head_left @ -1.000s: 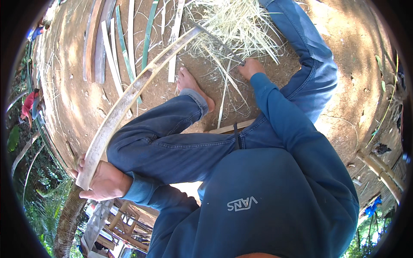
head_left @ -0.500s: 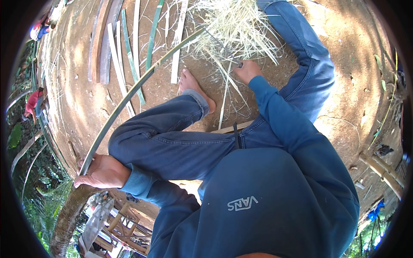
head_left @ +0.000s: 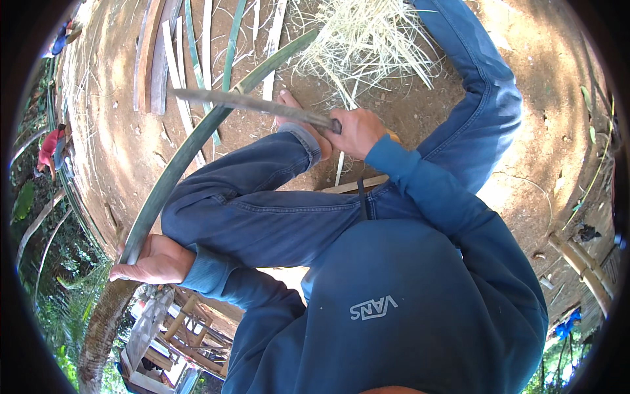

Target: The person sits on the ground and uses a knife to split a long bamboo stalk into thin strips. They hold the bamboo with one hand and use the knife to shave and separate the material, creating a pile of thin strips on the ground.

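A long green bamboo strip (head_left: 172, 167) slants from my lower left up to the pale shavings. My left hand (head_left: 157, 259) is closed round its near end, beside my bent knee, with the thumb along the strip. My right hand (head_left: 357, 133) grips the handle of a long knife (head_left: 262, 105), whose blade points left and is slightly blurred. The blade passes across the strip near its pale node; whether they touch, I cannot tell. The knife also hides part of my bare foot (head_left: 289, 102).
A heap of bamboo shavings (head_left: 367, 49) lies beyond my right hand. Several split strips (head_left: 207, 49) and brown boards (head_left: 147, 65) rest on the dirt ground at far left. Bamboo poles (head_left: 581, 272) lie at right. A person in red (head_left: 49, 148) is at the left edge.
My right hand has moved slightly nearer and left, swinging the knife from pointing away to pointing left across the strip. The strip has rolled, showing more of its broad green face.
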Demonstrator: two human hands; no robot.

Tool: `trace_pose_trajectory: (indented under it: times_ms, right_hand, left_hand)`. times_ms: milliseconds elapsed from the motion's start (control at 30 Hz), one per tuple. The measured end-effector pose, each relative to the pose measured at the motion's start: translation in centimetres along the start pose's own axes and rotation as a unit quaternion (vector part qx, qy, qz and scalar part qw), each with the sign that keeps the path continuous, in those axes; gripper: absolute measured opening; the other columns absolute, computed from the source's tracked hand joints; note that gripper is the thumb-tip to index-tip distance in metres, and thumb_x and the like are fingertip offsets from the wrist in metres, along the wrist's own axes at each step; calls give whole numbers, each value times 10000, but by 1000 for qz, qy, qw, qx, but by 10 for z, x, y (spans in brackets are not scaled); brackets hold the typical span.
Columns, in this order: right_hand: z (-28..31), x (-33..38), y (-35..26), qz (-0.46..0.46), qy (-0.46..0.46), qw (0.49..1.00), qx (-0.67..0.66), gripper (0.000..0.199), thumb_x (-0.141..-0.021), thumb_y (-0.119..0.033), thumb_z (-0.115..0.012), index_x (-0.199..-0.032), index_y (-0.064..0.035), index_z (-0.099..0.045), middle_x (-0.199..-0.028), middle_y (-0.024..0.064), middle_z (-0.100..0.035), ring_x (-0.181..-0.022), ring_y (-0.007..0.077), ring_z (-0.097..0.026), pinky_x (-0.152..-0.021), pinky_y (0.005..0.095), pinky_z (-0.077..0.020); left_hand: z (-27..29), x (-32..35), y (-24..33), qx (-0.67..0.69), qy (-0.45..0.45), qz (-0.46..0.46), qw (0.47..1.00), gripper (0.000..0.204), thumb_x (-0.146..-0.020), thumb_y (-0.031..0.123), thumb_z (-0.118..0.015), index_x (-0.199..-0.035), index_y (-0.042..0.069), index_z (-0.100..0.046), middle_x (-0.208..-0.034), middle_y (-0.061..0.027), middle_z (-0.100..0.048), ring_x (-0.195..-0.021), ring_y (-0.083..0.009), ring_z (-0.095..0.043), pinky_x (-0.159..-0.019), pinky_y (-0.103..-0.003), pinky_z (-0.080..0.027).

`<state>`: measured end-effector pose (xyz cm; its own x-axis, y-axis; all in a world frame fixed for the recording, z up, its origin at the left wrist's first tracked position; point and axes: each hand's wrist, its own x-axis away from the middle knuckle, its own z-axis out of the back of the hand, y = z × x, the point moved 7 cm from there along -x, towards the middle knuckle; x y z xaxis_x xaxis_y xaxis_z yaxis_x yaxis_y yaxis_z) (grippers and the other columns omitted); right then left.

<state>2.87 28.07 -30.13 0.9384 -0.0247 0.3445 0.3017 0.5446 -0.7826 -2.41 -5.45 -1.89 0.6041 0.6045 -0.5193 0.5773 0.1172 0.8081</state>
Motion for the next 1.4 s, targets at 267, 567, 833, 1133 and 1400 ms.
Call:
trace_pose_trajectory:
  times_ms: [267,567,833,1133,1400]
  right_hand:
    - [4,-3,20,23,38,999,16,202,-761,-256,-637,-763,-54,-628,-585,168,-590,-542,358,-597,-549,450,-484]
    - [0,-3,0,10,7,1000,3,200,-764,-267,-648,-745,-70,-619,-557,162,-573,-541,357,-595,-540,451,-475]
    - [3,-5,-13,34,11,999,-1,207,-764,-273,-643,-761,-67,-634,-565,170,-577,-548,366,-594,-544,451,-477]
    - [9,-5,-5,19,15,1000,3,216,-758,-257,-642,-776,-42,-630,-587,176,-588,-569,376,-597,-558,452,-478]
    - [11,-8,7,26,18,999,18,186,-763,-215,-625,-784,-30,-635,-605,179,-594,-577,375,-596,-566,450,-477]
  left_hand:
    - [-4,1,1,-5,16,10,1000,315,-906,387,-590,-1090,173,-449,-837,6,-524,-835,-166,-542,-835,-347,-429]
    - [-3,-2,2,-40,4,-8,999,297,-914,393,-581,-1049,157,-461,-905,-13,-486,-908,-162,-501,-908,-352,-390]
    - [-5,0,4,-48,29,-34,998,285,-908,378,-594,-1024,148,-473,-915,-18,-480,-926,-167,-486,-923,-356,-376]
    - [-5,1,4,-39,7,-26,999,275,-893,369,-618,-1015,160,-488,-911,-19,-505,-882,-153,-502,-876,-355,-394]
    - [-4,2,6,-41,17,-36,998,299,-896,372,-613,-1029,140,-477,-906,-11,-485,-923,-146,-484,-908,-356,-378]
